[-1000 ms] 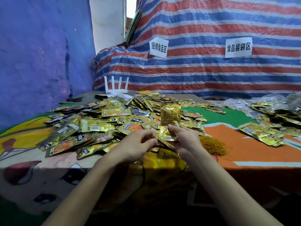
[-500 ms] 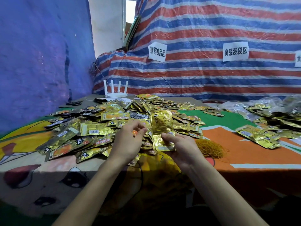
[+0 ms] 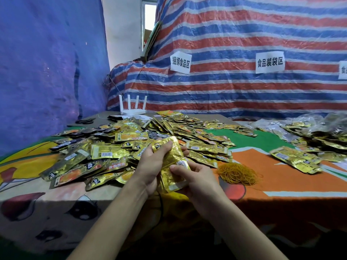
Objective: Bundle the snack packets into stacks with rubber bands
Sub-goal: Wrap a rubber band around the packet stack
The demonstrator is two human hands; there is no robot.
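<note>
A big heap of gold snack packets (image 3: 131, 145) covers the left and middle of the table. Above the table's near edge both hands hold a small stack of gold packets (image 3: 173, 166). My left hand (image 3: 152, 166) grips the stack's upper part, thumb across the front and fingertips showing behind. My right hand (image 3: 197, 177) pinches the lower part with its thumb on top. A tangle of yellow rubber bands (image 3: 237, 173) lies just right of my right hand. More gold packets (image 3: 298, 158) lie at the right.
A cartoon-print cloth (image 3: 281, 181) covers the table. A white router (image 3: 132, 109) and black scissors (image 3: 85, 121) sit at the back left. Clear bags with packets (image 3: 319, 126) pile at the far right. A striped tarp with paper signs (image 3: 269, 61) hangs behind.
My left hand came over from the heap and took hold of the stack in my right hand. The stack tipped from upright to slanting and sank lower, towards me.
</note>
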